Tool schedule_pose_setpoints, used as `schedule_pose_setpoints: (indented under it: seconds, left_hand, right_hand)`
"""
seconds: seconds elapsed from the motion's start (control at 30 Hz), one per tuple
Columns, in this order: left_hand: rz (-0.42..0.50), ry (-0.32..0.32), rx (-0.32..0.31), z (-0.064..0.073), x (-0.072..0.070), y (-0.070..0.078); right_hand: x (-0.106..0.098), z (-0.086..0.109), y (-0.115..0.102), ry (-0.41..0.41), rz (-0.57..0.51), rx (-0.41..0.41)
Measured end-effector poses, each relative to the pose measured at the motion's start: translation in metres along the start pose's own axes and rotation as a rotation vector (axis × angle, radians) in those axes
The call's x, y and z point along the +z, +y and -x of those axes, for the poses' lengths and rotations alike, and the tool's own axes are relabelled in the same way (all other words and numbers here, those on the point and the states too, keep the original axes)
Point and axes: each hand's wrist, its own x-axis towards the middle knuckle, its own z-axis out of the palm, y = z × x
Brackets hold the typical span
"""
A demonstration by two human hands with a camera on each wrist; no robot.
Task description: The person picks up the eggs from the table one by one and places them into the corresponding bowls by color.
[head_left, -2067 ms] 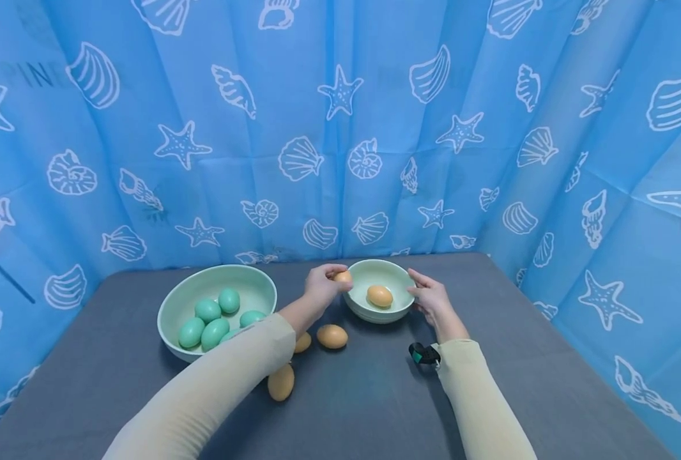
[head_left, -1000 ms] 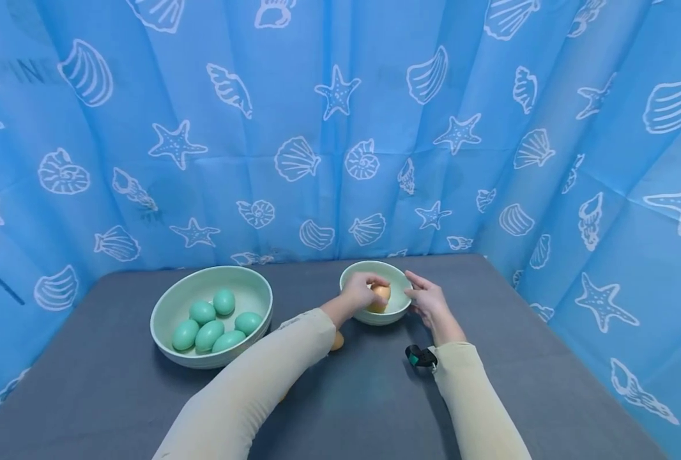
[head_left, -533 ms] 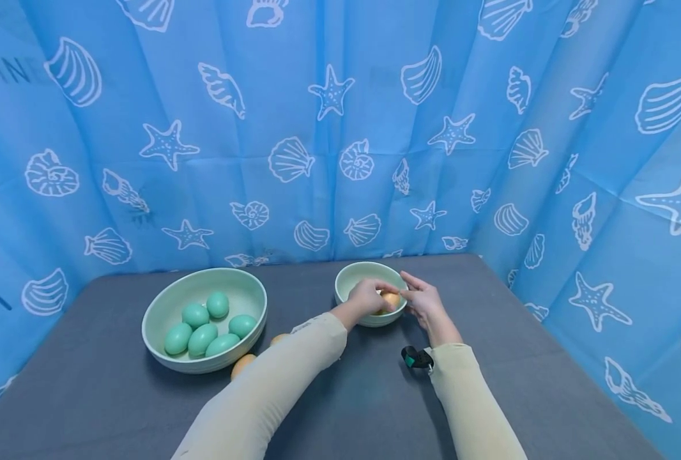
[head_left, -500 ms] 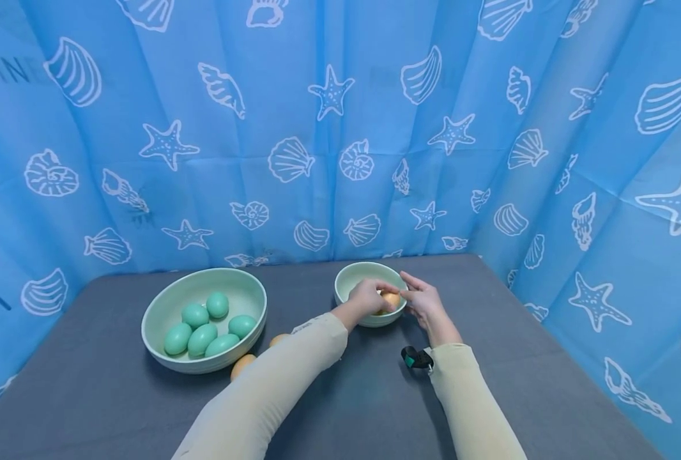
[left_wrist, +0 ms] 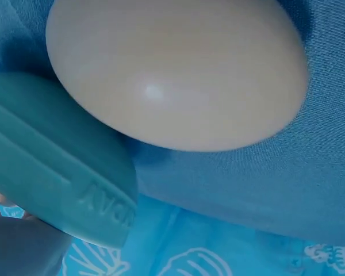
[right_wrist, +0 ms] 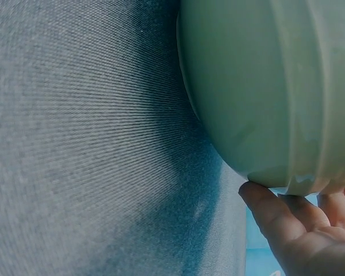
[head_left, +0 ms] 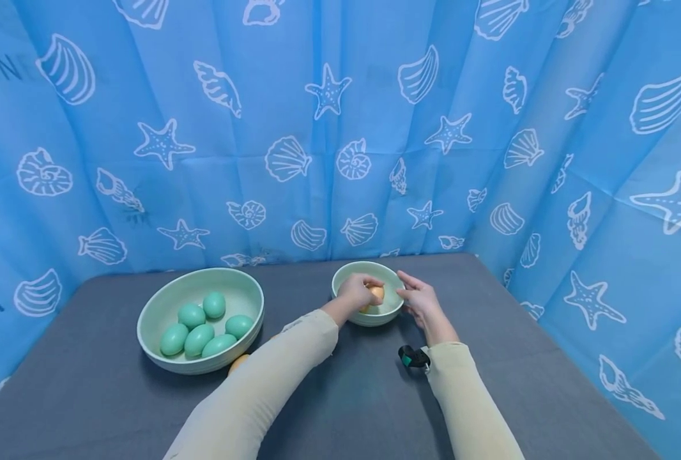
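Note:
In the head view my left hand [head_left: 359, 292] is inside the small pale green bowl [head_left: 388, 314], fingers pinching a brown egg [head_left: 377, 292]. Part of another brown egg [head_left: 365, 309] shows just under that hand. My right hand [head_left: 423, 300] rests its fingertips against the outer right side of the small bowl; the right wrist view shows fingers [right_wrist: 270, 210] touching the bowl's wall [right_wrist: 241, 98]. A large pale brown egg [left_wrist: 178, 75] lies close to the left wrist camera, beside a green bowl with raised letters [left_wrist: 63, 167].
A larger pale green bowl [head_left: 240, 287] with several turquoise eggs [head_left: 199, 340] stands to the left. A brown egg [head_left: 238, 363] lies partly behind the left sleeve [head_left: 266, 377]. The grey table [head_left: 363, 402] is backed by a blue shell-patterned curtain [head_left: 317, 128].
My left hand carried a brown egg from the small bowl's left rim down into it, reached toward its right side, then drew back slightly left. The right hand stayed at the bowl.

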Motion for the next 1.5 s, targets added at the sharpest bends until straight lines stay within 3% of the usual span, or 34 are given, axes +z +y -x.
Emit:
schedule_pose_setpoints:
  seconds: [0.27, 0.5, 0.67, 0.9, 1.2, 1.5]
  left_hand:
    - [0.033, 0.032, -0.069, -0.013, 0.008, 0.003]
    - [-0.057, 0.062, -0.109, -0.015, 0.011, 0.003]
    - [-0.157, 0.024, -0.119, -0.013, 0.012, 0.003]
    - [-0.198, -0.026, -0.110, -0.017, 0.012, 0.002]
    - [-0.057, 0.015, -0.071, -0.019, 0.009, -0.005]
    - [0.052, 0.079, 0.005, -0.011, 0.000, -0.001]
  right_hand:
    - [-0.003, -0.001, 0.000, 0.019, -0.004, 0.008]
    - [-0.001, 0.000, 0.001, -0.008, -0.025, -0.016]
    - [0.000, 0.001, 0.003, -0.011, -0.023, -0.019]
    - [0.000, 0.000, 0.001, 0.000, -0.040, -0.028]
    - [0.002, 0.000, 0.002, 0.017, -0.048, -0.004]
    - [0.000, 0.001, 0.002, 0.013, 0.008, -0.028]
